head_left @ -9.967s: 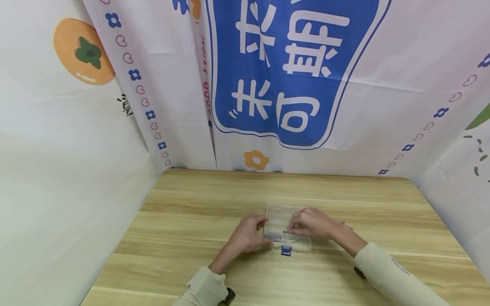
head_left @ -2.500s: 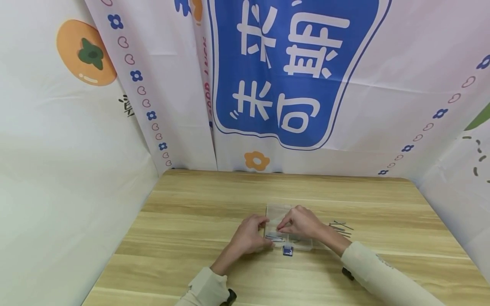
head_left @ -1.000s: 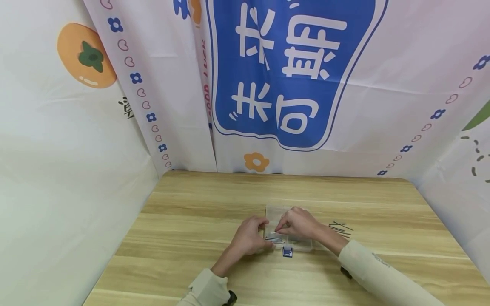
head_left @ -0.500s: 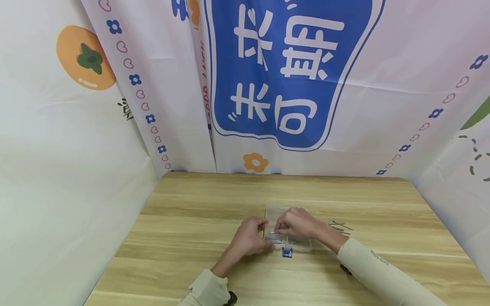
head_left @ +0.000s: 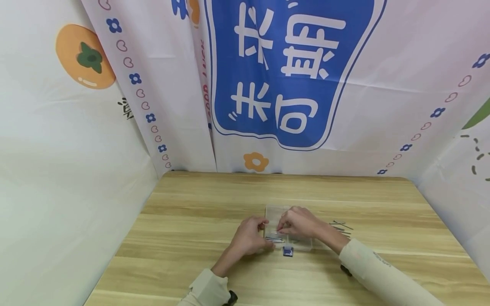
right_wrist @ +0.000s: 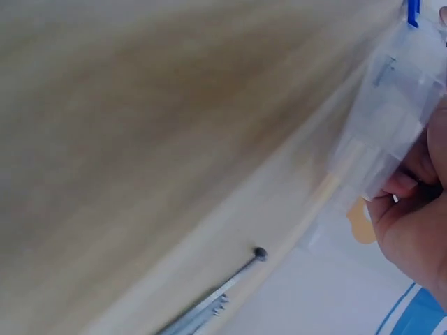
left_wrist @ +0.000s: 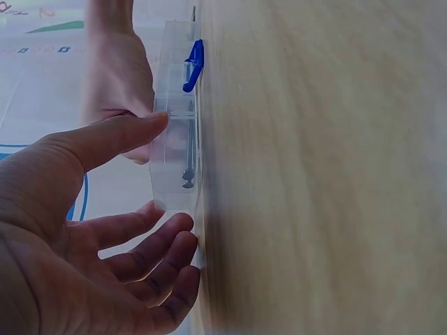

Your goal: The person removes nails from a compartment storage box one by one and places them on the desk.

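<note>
A clear plastic box (head_left: 276, 214) lies open on the table, its lid folded back. Dark-headed nails (head_left: 273, 240) lie side by side in its front left compartment. My left hand (head_left: 248, 236) holds the box's left end, thumb on the front wall and fingers around the corner; the left wrist view shows the thumb (left_wrist: 136, 132) against that wall. Over the left compartment, my right hand (head_left: 300, 222) has thumb and fingertips pinched together, with a thin pale bit of a nail (head_left: 276, 232) showing at the tips. Most of that nail is hidden by the fingers.
Several loose nails (head_left: 342, 228) lie on the wooden table (head_left: 191, 221) right of the box, beyond my right wrist. A blue latch (head_left: 288, 251) hangs from the box's front edge. Printed cloth (head_left: 344, 140) hangs behind the table and at both sides.
Since ten seconds ago my right hand has shifted left, from the box's middle to its left compartment, uncovering the loose nails. Just now its fingertips moved slightly right. The left hand stays put.
</note>
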Tool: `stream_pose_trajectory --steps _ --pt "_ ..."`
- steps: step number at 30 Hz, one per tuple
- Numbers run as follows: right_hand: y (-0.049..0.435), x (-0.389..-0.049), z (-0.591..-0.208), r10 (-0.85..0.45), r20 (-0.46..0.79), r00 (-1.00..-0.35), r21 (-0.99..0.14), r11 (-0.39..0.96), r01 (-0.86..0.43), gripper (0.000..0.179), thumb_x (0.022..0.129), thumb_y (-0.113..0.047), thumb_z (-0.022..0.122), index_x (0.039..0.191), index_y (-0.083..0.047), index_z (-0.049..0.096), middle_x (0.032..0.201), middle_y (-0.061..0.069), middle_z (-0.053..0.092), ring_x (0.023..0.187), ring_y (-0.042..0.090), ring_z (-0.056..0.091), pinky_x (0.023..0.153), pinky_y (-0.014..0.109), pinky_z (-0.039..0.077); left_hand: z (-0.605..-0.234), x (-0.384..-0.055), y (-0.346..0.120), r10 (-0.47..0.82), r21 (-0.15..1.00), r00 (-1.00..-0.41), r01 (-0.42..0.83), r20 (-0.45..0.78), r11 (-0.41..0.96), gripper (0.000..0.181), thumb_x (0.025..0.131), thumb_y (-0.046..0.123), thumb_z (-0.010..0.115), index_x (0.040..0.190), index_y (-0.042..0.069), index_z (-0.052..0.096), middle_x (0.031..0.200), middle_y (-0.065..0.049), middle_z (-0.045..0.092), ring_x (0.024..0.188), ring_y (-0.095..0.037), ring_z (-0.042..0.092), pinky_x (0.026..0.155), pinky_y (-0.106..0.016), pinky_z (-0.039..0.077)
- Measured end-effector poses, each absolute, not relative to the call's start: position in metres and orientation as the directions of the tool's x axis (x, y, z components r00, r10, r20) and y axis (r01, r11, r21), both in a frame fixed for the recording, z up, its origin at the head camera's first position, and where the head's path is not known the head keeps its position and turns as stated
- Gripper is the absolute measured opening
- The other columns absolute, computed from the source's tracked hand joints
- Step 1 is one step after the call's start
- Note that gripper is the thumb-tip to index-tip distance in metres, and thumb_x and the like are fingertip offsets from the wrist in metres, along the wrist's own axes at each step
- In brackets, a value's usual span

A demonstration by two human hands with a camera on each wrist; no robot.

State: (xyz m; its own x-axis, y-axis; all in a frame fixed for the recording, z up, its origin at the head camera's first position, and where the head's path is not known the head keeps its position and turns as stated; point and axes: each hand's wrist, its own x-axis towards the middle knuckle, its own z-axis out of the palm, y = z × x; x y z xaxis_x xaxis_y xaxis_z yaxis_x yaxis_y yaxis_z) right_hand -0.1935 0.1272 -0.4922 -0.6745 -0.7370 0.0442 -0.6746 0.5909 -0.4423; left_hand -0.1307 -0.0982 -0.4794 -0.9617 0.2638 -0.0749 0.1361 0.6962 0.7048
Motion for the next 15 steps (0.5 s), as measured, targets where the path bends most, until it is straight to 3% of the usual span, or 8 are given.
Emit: stream_pose_trajectory --steps 5,15 --pt "0.1264 -0.1975 -0.4864 -0.768 0.034 -0.640 -0.402 0.575 -0.712 0.004 0.095 -0.024 0.083 0.094 -0.025 0.086 0.093 -0.013 0.082 0.067 -0.007 0.056 0.063 0.019 0.048 -0.4789 -0.1310 -0.0976 0.261 0.711 -0.962 0.130 -0.078 0.691 0.071 0.071 0.022 0.100 0.133 0.002 0.072 0.115 -0.009 0.072 0.103 -0.022 0.062 0.090 -0.046 0.056" --pt "0.1261 -0.1994 -0.4860 -0.806 0.016 -0.592 -0.355 0.549 -0.757 0.005 0.098 -0.021 0.080 0.094 -0.023 0.082 0.092 -0.011 0.080 0.068 -0.006 0.054 0.064 0.017 0.047 -0.4776 -0.1306 -0.0984 0.270 0.722 -0.960 0.132 -0.078 0.679 0.071 0.072 0.021 0.100 0.134 0.001 0.072 0.113 -0.007 0.072 0.103 -0.022 0.062 0.090 -0.046 0.056"
